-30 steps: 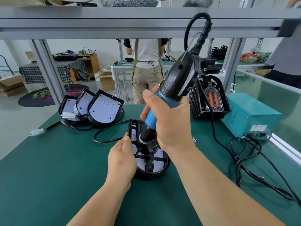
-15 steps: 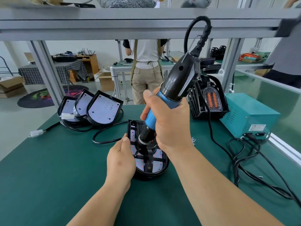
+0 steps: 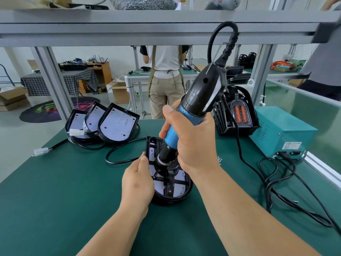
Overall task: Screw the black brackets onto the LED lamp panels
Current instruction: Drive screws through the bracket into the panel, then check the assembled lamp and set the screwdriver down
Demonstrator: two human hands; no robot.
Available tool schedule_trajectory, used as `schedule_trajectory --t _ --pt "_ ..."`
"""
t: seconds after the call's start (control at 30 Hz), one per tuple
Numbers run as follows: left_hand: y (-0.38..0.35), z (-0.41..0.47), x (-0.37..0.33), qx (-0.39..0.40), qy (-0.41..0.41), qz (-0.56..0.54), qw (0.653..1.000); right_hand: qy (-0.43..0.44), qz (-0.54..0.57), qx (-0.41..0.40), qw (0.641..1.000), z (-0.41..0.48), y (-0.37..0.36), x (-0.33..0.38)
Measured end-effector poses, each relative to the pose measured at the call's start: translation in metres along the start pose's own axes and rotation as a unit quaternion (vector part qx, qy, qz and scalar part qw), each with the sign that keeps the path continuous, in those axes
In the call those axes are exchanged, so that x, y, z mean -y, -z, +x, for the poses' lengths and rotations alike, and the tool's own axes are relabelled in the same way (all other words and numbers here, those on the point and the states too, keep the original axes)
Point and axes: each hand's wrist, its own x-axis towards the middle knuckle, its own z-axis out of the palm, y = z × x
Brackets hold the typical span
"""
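One LED lamp panel lies on the green surface, one black bracket across it. The left grip clasps its rim; the right grip wraps one screwdriver, tip at the bracket. Three bare panels lean behind-left.

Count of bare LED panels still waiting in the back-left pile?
3 white-faced, black-rimmed LED panels, leaning overlapped: front panel rightmost, middle panel behind it, left panel furthest left, behind a white plug. Others may be hidden behind them.
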Motion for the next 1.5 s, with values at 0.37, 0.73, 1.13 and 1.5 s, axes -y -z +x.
schedule_trajectory --t 0.37,0.73,1.13,1.5 --pt "0.000 0.001 -0.001 0.017 -0.013 -0.002 1.000 -0.004 -0.004 0.001 1.000 -0.001 -0.001 0.000" --pt "-0.001 0.007 0.007 0.011 -0.015 0.017 1.000 -0.029 0.023 -0.042 0.998 0.009 0.005 0.011" --pt "0.001 0.001 0.002 0.024 0.012 -0.002 1.000 -0.277 -0.072 -0.242 0.927 0.047 0.103 0.057" --pt "0.015 0.009 -0.012 0.150 0.138 -0.011 0.979 -0.385 -0.130 -0.309 0.860 -0.006 0.152 0.008"
